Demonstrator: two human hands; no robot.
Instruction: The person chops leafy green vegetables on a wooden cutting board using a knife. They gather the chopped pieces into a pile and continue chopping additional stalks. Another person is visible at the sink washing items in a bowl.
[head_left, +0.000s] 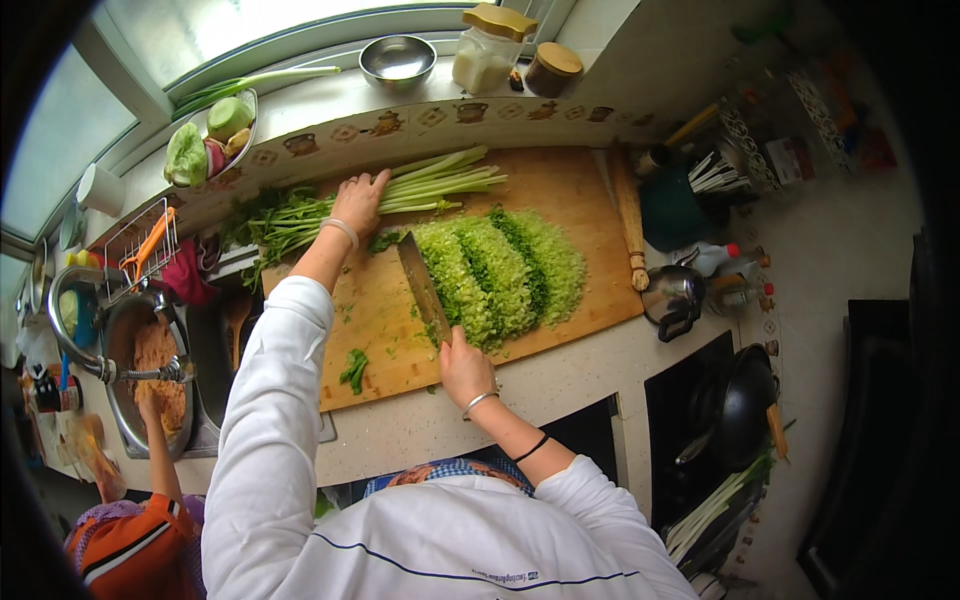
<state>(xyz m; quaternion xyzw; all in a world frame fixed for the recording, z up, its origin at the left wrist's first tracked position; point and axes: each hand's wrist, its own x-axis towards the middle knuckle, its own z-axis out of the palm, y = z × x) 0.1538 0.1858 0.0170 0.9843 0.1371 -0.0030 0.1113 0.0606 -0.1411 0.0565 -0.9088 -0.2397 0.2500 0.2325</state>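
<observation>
A large wooden cutting board (375, 330) lies on the counter before me. My left hand (361, 201) rests on a bunch of celery (442, 180) along the board's far edge; its leafy ends point left. Whether the fingers close round the stalks cannot be told. My right hand (465, 367) grips the handle of a cleaver (422, 285), its blade standing against the left side of a heap of chopped celery (517, 277). Darker green bands of chopped leaf run through the heap. A loose celery leaf (354, 370) lies on the board near its front left.
At left, another person's hand (148, 397) is in a metal basin of minced meat (157, 352) by the faucet (142, 371). A rolling-pin-length straw brush (630, 217) and a metal pot (673, 296) stand right of the board. Beyond sits a wok (742, 405) on the stove.
</observation>
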